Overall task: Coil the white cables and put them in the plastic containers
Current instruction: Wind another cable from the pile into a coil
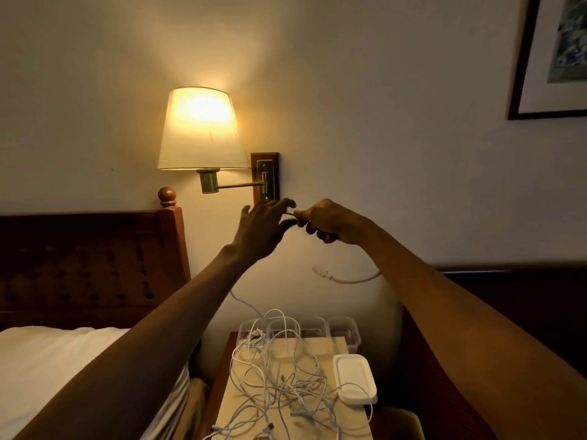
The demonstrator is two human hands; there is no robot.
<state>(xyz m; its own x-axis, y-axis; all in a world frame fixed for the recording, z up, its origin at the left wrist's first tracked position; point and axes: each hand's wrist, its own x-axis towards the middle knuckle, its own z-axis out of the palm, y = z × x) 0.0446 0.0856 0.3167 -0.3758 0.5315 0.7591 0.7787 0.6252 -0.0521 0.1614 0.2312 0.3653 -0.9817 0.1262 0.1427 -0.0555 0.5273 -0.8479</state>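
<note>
the right hand point(330, 220) pinches one white cable point(289, 213) high at twelve o'clock; the left hand point(263, 227) is spread open beside it. the cord looks light, limp and slick, so grip near a plug. the tangle point(286, 379) lies on the worktop point(317, 347) at six o'clock, the containers point(343, 328) at its far edge. room is tight, and loops may snag.

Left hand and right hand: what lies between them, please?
In the head view, a short stretch of white cable spans the small gap between the left hand and the right hand, which pinches it.
</note>
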